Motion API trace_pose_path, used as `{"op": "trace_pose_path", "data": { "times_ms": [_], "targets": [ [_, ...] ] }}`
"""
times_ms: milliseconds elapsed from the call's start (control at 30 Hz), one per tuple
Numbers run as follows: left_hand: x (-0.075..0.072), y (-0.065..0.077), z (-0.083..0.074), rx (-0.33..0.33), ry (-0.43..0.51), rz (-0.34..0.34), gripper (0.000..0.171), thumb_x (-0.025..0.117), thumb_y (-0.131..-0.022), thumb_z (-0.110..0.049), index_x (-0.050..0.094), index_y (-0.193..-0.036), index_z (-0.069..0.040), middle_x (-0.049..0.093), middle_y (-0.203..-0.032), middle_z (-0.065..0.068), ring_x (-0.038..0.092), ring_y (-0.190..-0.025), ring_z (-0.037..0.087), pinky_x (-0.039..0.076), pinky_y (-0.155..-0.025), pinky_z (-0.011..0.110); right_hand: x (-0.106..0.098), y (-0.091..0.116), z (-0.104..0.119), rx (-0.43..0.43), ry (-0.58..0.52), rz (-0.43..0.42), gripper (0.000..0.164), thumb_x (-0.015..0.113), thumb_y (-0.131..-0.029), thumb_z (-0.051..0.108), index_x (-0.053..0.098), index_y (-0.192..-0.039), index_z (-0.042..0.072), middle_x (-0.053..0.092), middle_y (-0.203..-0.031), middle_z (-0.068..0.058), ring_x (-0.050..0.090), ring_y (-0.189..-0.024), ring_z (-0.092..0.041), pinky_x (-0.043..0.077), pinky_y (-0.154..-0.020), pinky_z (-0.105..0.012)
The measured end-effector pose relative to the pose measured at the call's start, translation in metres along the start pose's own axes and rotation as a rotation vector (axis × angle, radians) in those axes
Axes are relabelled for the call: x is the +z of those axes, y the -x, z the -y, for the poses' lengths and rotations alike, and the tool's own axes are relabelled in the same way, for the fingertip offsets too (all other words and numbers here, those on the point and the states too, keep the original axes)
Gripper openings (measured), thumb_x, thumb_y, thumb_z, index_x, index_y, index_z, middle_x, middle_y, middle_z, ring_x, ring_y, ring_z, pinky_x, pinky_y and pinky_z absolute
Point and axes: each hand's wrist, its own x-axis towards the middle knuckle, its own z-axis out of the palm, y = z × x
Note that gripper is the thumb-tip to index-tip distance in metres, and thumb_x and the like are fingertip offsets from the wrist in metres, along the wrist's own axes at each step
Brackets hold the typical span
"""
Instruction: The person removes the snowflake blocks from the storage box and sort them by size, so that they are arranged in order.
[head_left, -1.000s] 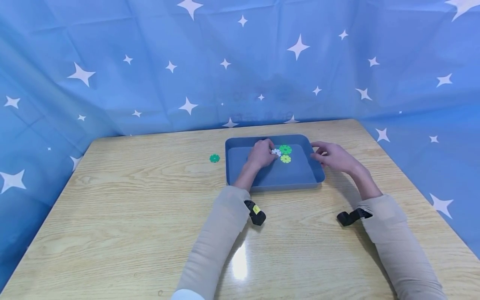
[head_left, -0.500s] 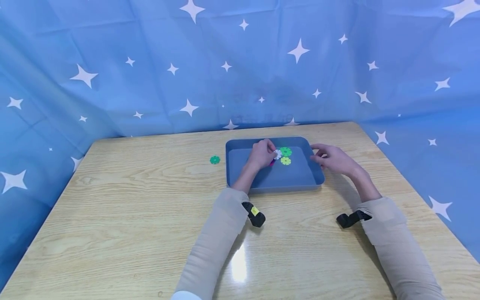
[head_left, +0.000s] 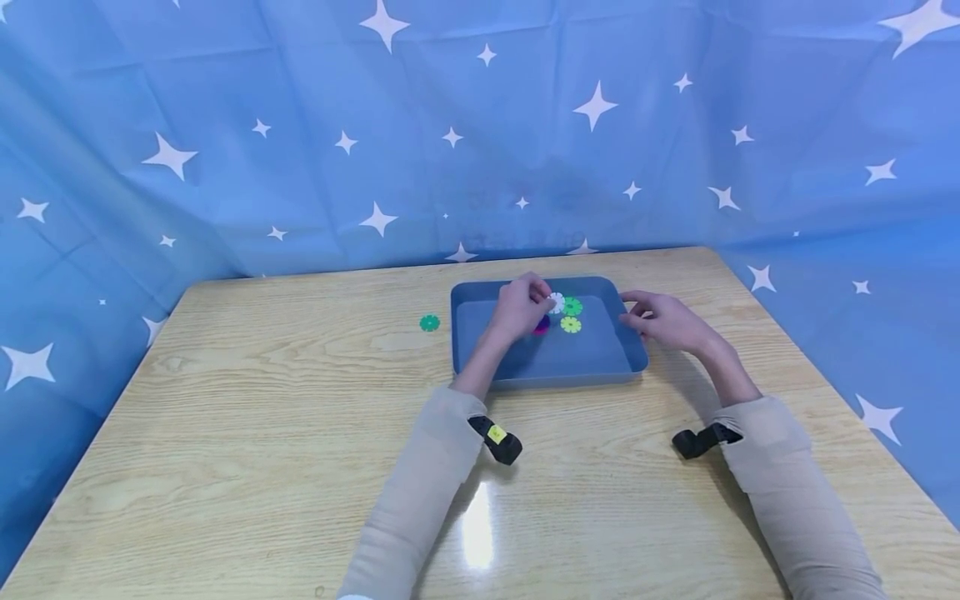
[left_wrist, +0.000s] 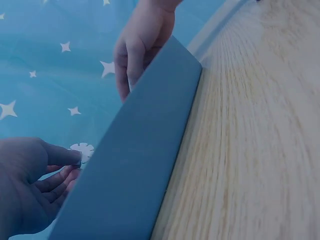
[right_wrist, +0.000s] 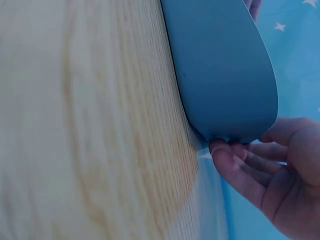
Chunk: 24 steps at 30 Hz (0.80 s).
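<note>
Between the thumb and fingers of my left hand [head_left: 520, 307] is a white notched disc [left_wrist: 84, 151], pinched above the blue-grey tray [head_left: 577, 360]. Partly hidden under that hand, a pink and purple disc [head_left: 542, 328] lies in the tray. Right of the white disc are a green notched disc [head_left: 572, 306] and a yellow-green one [head_left: 571, 325]. My right hand [head_left: 669, 321] holds the tray's right end, its fingers curled at the outer wall [right_wrist: 225, 70] in the right wrist view.
A dark green notched disc [head_left: 429, 322] lies on the wooden table [head_left: 285, 433], just left of the tray. Behind the table hangs a blue curtain [head_left: 300, 100] with white stars. A black wrist camera [head_left: 497, 442] sits at the left cuff, another [head_left: 705, 439] at the right.
My left hand has lifted slightly with the white disc, and the pink and purple disc beneath it has come into sight. The right hand stays at the tray's end.
</note>
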Motion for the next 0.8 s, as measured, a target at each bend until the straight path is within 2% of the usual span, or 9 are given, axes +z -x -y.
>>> {"op": "trace_pose_path", "data": {
  "times_ms": [200, 567, 800],
  "targets": [
    [-0.013, 0.012, -0.001, 0.048, 0.048, 0.012, 0.01, 0.07, -0.097, -0.013, 0.064, -0.1, -0.006, 0.066, -0.09, 0.004, 0.062, -0.082, 0.015, 0.051, -0.073, 0.026, 0.0, 0.0, 0.001, 0.002, 0.004, -0.002, 0.055, 0.053, -0.106, 0.02, 0.036, -0.15, -0.009, 0.062, -0.108, -0.023, 0.062, -0.076, -0.023, 0.053, -0.071, -0.042],
    [-0.036, 0.027, 0.002, 0.097, 0.088, 0.012, 0.013, 0.069, -0.097, -0.014, 0.063, -0.105, -0.005, 0.065, -0.094, 0.007, 0.063, -0.086, 0.019, 0.052, -0.076, 0.026, -0.001, 0.001, 0.003, -0.01, 0.006, -0.007, 0.055, 0.053, -0.106, 0.021, 0.036, -0.149, -0.01, 0.062, -0.106, -0.023, 0.061, -0.074, -0.022, 0.053, -0.07, -0.043],
    [-0.047, 0.032, 0.015, 0.145, 0.085, 0.016, 0.013, 0.069, -0.098, -0.014, 0.062, -0.104, -0.006, 0.064, -0.089, 0.006, 0.06, -0.08, 0.018, 0.051, -0.072, 0.024, 0.0, 0.0, 0.002, 0.006, 0.001, 0.003, 0.056, 0.053, -0.106, 0.021, 0.035, -0.15, -0.009, 0.062, -0.107, -0.021, 0.061, -0.076, -0.022, 0.053, -0.071, -0.041]
  ]
}}
